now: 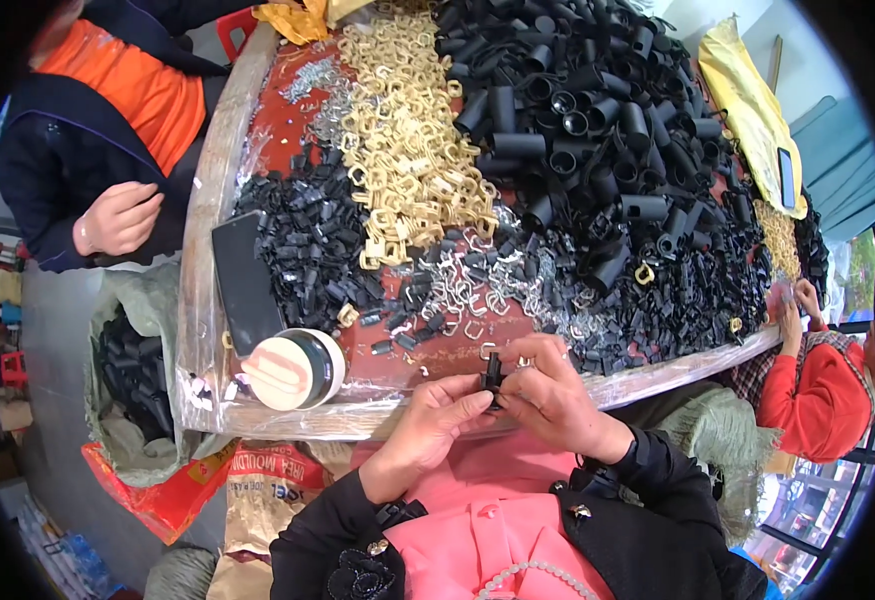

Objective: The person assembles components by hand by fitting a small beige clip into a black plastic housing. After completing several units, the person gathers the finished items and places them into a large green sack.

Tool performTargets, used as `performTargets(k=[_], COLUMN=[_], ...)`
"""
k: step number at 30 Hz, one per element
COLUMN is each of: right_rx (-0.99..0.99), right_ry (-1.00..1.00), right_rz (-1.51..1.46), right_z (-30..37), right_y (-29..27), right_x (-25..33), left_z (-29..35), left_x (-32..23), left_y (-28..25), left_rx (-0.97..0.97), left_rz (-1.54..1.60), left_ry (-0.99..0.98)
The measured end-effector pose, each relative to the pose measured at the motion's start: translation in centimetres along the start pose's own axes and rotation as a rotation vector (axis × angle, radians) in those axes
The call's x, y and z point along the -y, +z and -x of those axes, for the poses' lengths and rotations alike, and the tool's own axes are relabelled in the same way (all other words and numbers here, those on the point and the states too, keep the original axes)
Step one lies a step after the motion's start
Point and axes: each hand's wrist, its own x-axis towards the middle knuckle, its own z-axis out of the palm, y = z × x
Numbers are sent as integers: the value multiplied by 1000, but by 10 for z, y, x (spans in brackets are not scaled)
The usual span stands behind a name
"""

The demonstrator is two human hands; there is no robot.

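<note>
In front of my chest, at the near table edge, a small black plastic part [493, 372] stands upright between my fingers. The fingers of my left hand [436, 418] pinch it low down, from the left. My right hand [558, 398], with a ring on one finger, closes on it from the other side. Just beyond the part lie bent silver metal clips [458, 285], mixed with small black pieces [398, 338]. Whether a clip sits on the held part cannot be made out.
Cream-coloured buckles [403, 130], black tubes [598, 100] and small black fittings [308, 225] lie heaped across the red table. A dark phone [242, 280] and a round lidded container [293, 370] stand at left. Co-workers sit at both sides. A woven sack [138, 370] holds black parts.
</note>
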Motion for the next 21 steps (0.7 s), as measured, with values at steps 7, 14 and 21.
performTargets(k=[7,14,21], right_rx=[-7,-65,-323], right_ry=[163,53,-262], right_rz=[-291,-468,-1086], right_z=[3,-16,-26], right_y=[11,-38,-73], right_x=[-8,15,131], left_z=[0,2,-1], left_x=[1,-4,-13], left_y=[-4,-2,-7], left_rx=[-2,18,6], left_rz=[31,57,58], left_ry=[49,97,118])
